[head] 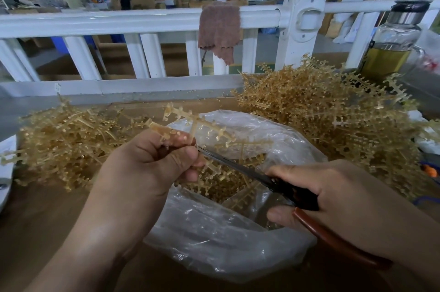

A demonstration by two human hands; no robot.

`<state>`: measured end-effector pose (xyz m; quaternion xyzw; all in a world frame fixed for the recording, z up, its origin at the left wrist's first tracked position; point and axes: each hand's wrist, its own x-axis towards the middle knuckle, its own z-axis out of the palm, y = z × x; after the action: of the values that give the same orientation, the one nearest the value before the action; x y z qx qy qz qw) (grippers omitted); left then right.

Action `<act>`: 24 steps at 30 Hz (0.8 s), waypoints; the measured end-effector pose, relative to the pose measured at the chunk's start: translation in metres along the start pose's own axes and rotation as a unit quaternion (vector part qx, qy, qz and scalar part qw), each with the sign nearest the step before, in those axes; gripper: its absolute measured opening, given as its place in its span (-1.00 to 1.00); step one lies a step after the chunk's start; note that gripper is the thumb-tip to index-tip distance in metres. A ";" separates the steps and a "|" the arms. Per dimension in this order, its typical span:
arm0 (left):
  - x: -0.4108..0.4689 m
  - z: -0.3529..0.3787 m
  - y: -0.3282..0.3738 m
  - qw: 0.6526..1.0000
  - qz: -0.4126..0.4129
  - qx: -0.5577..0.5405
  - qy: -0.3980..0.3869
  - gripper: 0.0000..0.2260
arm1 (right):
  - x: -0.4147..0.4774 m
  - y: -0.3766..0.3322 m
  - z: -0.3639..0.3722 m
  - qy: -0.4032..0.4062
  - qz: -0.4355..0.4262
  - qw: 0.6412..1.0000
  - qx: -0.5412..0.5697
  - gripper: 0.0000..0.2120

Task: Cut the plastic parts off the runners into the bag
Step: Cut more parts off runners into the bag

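Closest to me, the right hand [333, 194] is wrapped round the black-bladed snips with reddish-brown handles [238, 166], fingers curled over the upper handle and the lower handle running back under the palm. The danger I judge first is the blade tip. It reaches right up beside the thumb and fingertips of the left hand [152, 163], so a squeeze made a little too far in could nick skin instead of plastic. The other risk is spillage: a clipped piece that springs sideways could miss the mouth of the clear crinkled plastic bag [214, 232] and skip onto the brown tabletop [47, 220], or into the tangled amber pile of runners [321, 113] on the right. The left hand is closed tight, pinching the branching amber translucent plastic runner [195, 122] between thumb and curled fingers, with its stem rising above the knuckles and more of its branches hanging below. It is held directly over the bag opening, where small amber cut parts [228, 187] already lie heaped inside. I cannot tell how far the blades are parted (they look nearly together from this angle), nor exactly which branch they are meeting.
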<state>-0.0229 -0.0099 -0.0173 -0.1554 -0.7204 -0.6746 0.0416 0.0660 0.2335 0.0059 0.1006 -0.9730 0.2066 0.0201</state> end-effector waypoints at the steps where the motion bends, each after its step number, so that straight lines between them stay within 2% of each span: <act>1: 0.000 0.000 0.000 1.000 0.001 -0.003 0.001 -0.79 | 0.000 0.000 0.000 0.002 -0.001 1.000 -0.001 -0.46; 20: 0.001 0.001 0.000 0.999 0.026 0.007 -0.020 -0.80 | 0.000 -0.001 0.002 0.060 -0.026 0.998 -0.012 -0.45; 24: 0.002 0.002 -0.003 0.999 0.030 0.008 -0.014 -0.90 | -0.001 -0.003 0.002 0.058 -0.024 0.998 -0.012 -0.47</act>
<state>-0.0253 -0.0080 -0.0198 -0.1860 -0.7211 -0.6654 0.0524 0.0675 0.2308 0.0055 0.1120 -0.9699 0.1998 0.0825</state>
